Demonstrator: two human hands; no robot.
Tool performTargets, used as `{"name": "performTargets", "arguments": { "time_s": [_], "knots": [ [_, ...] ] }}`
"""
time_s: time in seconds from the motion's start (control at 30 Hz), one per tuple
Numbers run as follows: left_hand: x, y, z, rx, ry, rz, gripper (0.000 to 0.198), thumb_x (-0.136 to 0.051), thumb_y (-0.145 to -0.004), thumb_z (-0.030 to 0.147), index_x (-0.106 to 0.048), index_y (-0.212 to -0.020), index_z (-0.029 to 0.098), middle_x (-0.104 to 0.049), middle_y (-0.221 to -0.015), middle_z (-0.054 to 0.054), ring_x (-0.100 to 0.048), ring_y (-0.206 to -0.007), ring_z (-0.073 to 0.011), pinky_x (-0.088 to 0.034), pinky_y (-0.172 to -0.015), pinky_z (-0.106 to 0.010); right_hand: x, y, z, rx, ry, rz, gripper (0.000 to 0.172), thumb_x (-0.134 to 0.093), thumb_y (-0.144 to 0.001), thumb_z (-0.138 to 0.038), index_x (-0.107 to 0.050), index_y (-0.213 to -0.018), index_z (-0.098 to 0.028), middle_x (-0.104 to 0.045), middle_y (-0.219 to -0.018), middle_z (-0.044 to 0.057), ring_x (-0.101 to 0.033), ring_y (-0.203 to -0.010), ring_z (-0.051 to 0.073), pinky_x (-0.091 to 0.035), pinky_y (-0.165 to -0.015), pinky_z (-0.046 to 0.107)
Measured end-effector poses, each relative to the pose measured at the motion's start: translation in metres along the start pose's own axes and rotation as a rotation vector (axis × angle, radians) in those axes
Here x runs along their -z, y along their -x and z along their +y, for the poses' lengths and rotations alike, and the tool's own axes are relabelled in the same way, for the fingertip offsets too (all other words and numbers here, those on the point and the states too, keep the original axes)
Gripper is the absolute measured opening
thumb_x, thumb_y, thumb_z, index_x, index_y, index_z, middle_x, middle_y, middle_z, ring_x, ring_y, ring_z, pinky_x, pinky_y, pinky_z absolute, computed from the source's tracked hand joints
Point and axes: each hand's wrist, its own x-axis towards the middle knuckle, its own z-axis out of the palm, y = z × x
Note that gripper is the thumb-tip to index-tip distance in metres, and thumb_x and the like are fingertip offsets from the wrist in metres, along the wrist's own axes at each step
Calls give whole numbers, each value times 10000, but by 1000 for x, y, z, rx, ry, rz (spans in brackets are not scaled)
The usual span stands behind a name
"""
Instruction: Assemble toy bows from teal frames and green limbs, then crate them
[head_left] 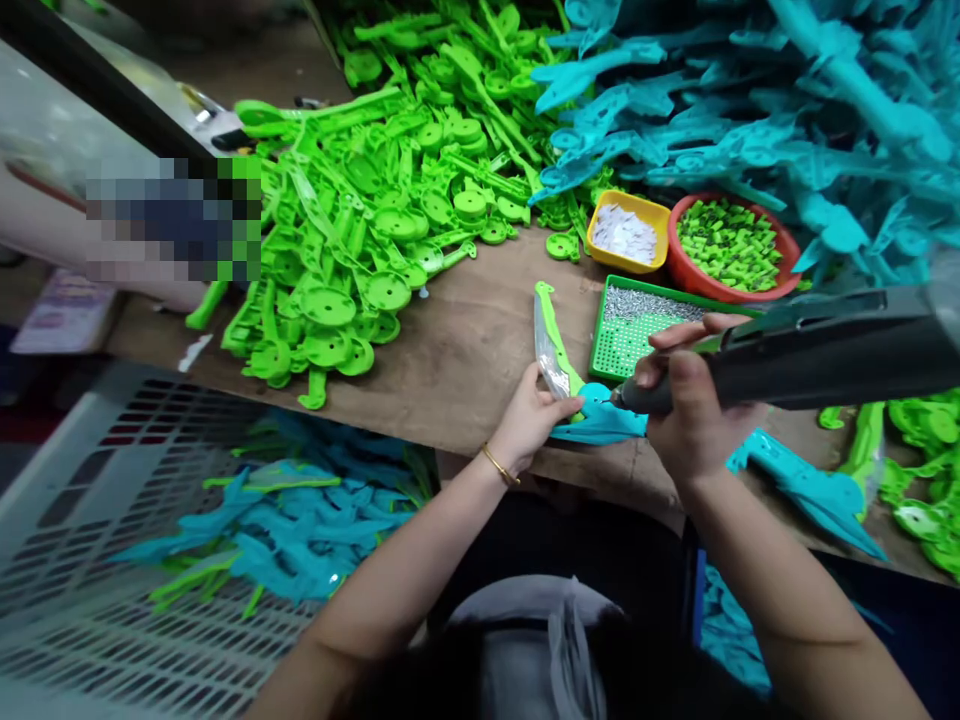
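Note:
My left hand (pixel 527 422), with a gold bracelet at its wrist, is closed on a plastic piece (pixel 600 428) with a blue body. A green arm (pixel 553 335) with a clear, shiny strip along its side extends from it, away from me. My right hand (pixel 697 415) wraps around a dark power screwdriver (pixel 832 355), held nearly level. The driver's tip meets the blue body or sits just over it; the exact contact is too small to tell. Beyond my hands is a green perforated tray (pixel 637 345) with small silvery screws.
Green parts (pixel 360 230) and blue parts (pixel 675 120) are heaped behind. A yellow bowl (pixel 647 260) and a red bowl (pixel 791 262) hold small pieces. Another blue-green piece (pixel 814 490) lies at right. A white crate (pixel 45 560) with similar pieces stands below left.

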Motion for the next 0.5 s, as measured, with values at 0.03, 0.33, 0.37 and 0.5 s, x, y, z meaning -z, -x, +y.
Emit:
{"name": "performTargets", "arguments": {
  "time_s": [0.03,0.33,0.37,0.5],
  "knots": [
    [0,0,0,-1,6,-5,755,-883,-542,302,-445,-1142,170,-717,-768,-10,-689,-680,-164,-547,-701,-291,0,5,2,8,-10,-19,234,-701,-790,-303,-582,-991,-286,-662,-845,-62,-560,-497,58,-491,-472,224],
    [-4,-2,-1,15,31,72,713,-862,-538,233,-468,-1128,163,-710,-743,8,-675,-638,-138,-528,-643,-243,-1,11,37,18,67,-64,287,-727,-753,-311,-606,-1013,-317,-530,-627,-83,-514,-453,74,-492,-457,221],
    [-5,-2,-1,17,38,75,725,-862,-536,231,-468,-1140,164,-710,-746,9,-673,-634,-134,-523,-637,-235,0,12,38,20,72,-87,293,-725,-754,-311,-604,-1021,-319,-525,-614,-86,-514,-450,74,-493,-457,219],
    [-4,0,0,23,59,69,754,-868,-536,243,-459,-1164,166,-714,-750,9,-668,-620,-129,-515,-623,-228,-2,11,32,27,61,-106,295,-719,-755,-296,-599,-1024,-303,-537,-593,-93,-519,-442,71,-486,-453,213]
  ]
}}
